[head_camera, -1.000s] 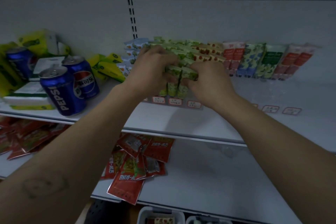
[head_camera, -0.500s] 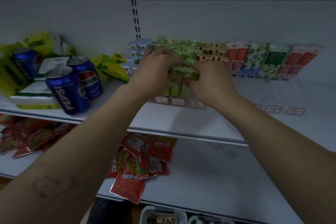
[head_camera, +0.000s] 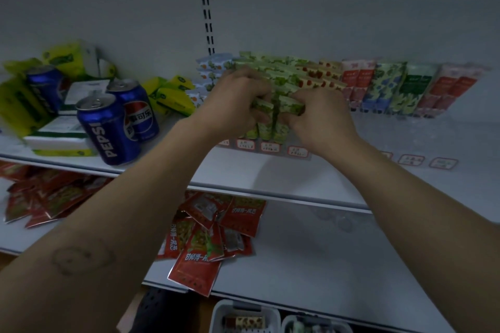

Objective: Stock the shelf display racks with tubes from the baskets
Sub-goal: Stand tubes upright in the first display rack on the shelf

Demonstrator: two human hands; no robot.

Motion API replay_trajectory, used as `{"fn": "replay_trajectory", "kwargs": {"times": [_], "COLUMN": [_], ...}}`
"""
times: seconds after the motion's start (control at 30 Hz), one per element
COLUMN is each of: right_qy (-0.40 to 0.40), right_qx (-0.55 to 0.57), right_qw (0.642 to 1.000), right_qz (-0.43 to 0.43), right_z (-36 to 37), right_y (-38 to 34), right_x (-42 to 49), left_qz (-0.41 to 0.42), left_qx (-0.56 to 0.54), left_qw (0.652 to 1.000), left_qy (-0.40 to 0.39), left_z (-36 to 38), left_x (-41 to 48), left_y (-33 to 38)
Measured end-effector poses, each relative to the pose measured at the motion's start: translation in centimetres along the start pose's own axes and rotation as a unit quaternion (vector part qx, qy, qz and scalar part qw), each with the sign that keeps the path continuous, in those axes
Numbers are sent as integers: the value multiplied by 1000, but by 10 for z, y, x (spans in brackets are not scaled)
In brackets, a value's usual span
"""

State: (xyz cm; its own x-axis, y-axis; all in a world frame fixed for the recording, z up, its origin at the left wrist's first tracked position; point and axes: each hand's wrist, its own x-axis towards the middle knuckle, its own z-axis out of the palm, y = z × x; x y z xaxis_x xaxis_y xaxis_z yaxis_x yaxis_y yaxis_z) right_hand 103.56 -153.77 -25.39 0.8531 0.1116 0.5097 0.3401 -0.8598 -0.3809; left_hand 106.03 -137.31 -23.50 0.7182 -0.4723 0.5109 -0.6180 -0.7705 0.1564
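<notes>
Two hands work one bundle here. Our left hand (head_camera: 238,105) curls round the green leaf-printed tubes (head_camera: 281,105) from its side, and our right hand (head_camera: 319,116) pinches the same tubes from the other. The bundle sits between the palms, above the front lane of the clear plastic display rack (head_camera: 270,146) on the white metal shelf (head_camera: 243,173).

To do this step well, we judge the tubes should be squared up together, caps down, and lowered straight into a single lane so none fans out or tips the stocked rows behind our fingers.

Beyond our right hand stand red, blue-floral and dark green tubes (head_camera: 392,89). They are close enough to be knocked. Past our left hand are yellow tissue packs (head_camera: 167,92) and blue Pepsi cans (head_camera: 108,130), well apart from the rack. Below our forearms lie red foil sachets (head_camera: 205,240), and lower down are the white plastic baskets (head_camera: 221,313).
</notes>
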Motion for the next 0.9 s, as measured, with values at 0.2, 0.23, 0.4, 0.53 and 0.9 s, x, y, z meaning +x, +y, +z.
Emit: {"fn": "replay_trajectory", "kwargs": {"times": [0.2, 0.23, 0.4, 0.53, 0.9], "right_qy": [-17, -23, -34, -27, -35], "right_qx": [9, 1, -48, -61, -89], "right_qw": [1000, 1000, 998, 998, 995], "right_qz": [8, 15, 26, 13, -11], "right_z": [-1, -1, -2, -1, 2], "right_y": [1, 1, 0, 1, 4], "right_x": [3, 4, 8, 10, 13], "left_qz": [26, 27, 16, 5, -10], "left_qx": [22, 22, 23, 31, 68], "left_qw": [999, 999, 1000, 999, 997], "left_qy": [-14, -12, 13, 22, 22], "left_z": [-2, -1, 3, 4, 3], "left_x": [4, 3, 6, 9, 8], "left_y": [-2, -2, 1, 2, 7]}}
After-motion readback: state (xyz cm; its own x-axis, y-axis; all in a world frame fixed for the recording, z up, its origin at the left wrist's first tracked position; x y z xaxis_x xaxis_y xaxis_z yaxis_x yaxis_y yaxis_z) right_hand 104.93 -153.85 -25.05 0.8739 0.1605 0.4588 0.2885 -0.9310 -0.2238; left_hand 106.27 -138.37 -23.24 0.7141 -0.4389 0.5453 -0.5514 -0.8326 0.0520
